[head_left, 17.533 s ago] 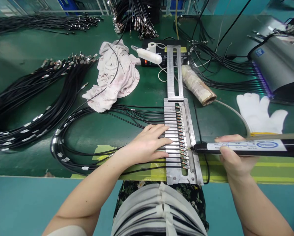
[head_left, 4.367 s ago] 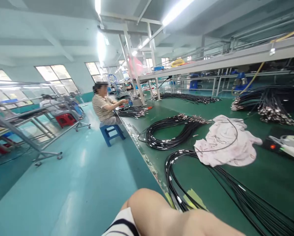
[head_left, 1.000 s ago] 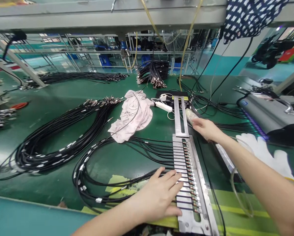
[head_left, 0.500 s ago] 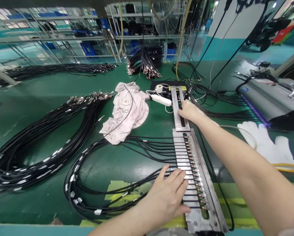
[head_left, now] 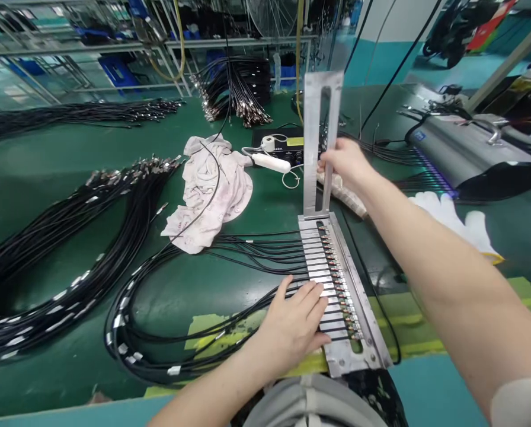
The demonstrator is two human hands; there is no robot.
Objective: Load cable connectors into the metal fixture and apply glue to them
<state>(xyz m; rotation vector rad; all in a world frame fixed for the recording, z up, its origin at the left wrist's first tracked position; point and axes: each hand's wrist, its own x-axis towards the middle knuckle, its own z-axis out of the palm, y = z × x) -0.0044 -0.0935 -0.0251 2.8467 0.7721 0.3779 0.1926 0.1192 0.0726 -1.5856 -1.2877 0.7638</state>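
A slotted metal fixture lies near the table's front edge, with a row of black cables laid across it. Their small metal connector ends line up along its right part. My left hand rests flat over the cables and the fixture's left edge, fingers stretched out. Hinged to the far end is a long metal cover with an open slot, standing nearly upright. My right hand grips the cover's right side, its fingertips partly hidden by the metal.
A pinkish cloth and a white stick-shaped device lie beyond the cables. Behind them sits a black box. A large cable bundle spreads at left. At right are a white glove and a grey machine with purple light.
My right hand has swung the metal cover up from lying flat on the table to nearly upright. My left hand stays on the cables. The view has shifted.
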